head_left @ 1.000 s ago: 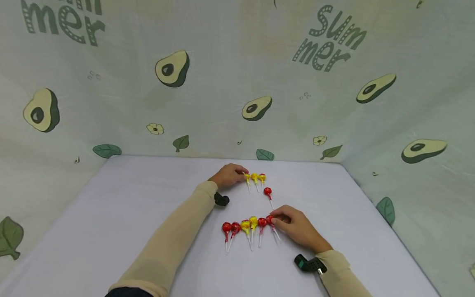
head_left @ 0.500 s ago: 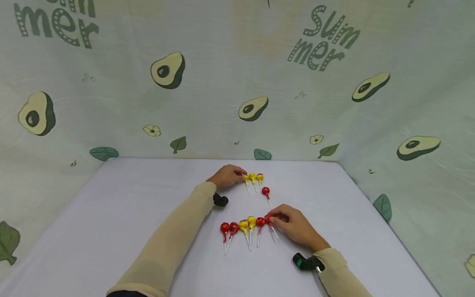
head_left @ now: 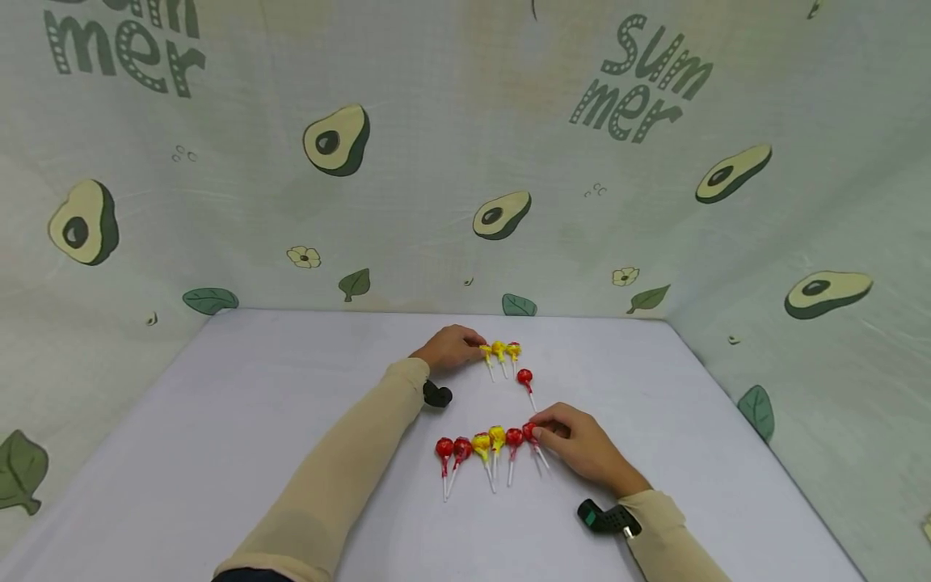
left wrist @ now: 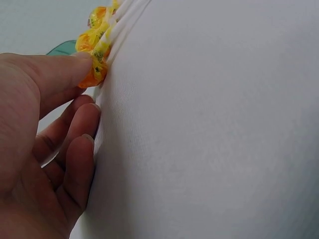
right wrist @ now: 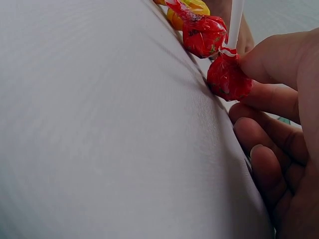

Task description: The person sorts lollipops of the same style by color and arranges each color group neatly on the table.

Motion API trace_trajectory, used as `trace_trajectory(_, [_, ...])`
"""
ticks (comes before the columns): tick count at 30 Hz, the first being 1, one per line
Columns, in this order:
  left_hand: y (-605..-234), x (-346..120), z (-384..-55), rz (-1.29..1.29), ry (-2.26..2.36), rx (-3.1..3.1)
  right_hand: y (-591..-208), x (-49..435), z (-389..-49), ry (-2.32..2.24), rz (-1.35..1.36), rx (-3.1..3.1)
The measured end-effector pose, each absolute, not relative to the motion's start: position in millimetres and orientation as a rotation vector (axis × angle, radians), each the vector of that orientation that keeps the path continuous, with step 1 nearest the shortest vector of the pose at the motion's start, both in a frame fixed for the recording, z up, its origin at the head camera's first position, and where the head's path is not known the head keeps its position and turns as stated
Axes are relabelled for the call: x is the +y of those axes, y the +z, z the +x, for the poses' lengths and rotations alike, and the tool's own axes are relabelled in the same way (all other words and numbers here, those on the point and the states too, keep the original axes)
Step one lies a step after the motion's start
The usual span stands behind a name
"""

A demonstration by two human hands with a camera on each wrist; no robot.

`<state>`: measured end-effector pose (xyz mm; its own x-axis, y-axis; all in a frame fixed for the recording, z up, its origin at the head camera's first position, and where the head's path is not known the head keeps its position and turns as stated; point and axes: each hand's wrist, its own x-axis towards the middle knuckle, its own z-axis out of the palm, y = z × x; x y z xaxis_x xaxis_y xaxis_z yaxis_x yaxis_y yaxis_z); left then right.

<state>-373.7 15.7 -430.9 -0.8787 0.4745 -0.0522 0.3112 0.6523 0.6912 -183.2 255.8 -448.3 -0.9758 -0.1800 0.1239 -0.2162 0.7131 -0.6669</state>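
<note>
At the back of the table my left hand (head_left: 451, 347) pinches a yellow lollipop (head_left: 486, 353), the leftmost in a short row of yellow ones. The left wrist view shows its wrapped head (left wrist: 95, 75) between thumb and index finger, with the other fingers curled low by the cloth. Nearer to me, my right hand (head_left: 580, 443) pinches a red lollipop (head_left: 529, 432) at the right end of the front row. In the right wrist view that red wrapped head (right wrist: 229, 77) sits at the thumb and index fingertips, beside another red lollipop (right wrist: 203, 37).
To the left in the front row lie red lollipops (head_left: 444, 448) and yellow lollipops (head_left: 481, 443). A single red lollipop (head_left: 524, 377) lies between the two rows. White cloth covers the table (head_left: 240, 388); a printed curtain (head_left: 407, 162) hangs behind it.
</note>
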Motion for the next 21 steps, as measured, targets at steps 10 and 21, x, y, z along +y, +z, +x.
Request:
trace_trajectory(10, [-431.4,18.1,-376.5,0.645,1.029,2.633,-451.0,259.0,-183.7,1.101,0.311,-2.867])
trace_trajectory(21, [-433.7,19.0,-378.1,0.612,1.002,2.66,-451.2,257.4,-183.7,1.125,0.333,-2.856])
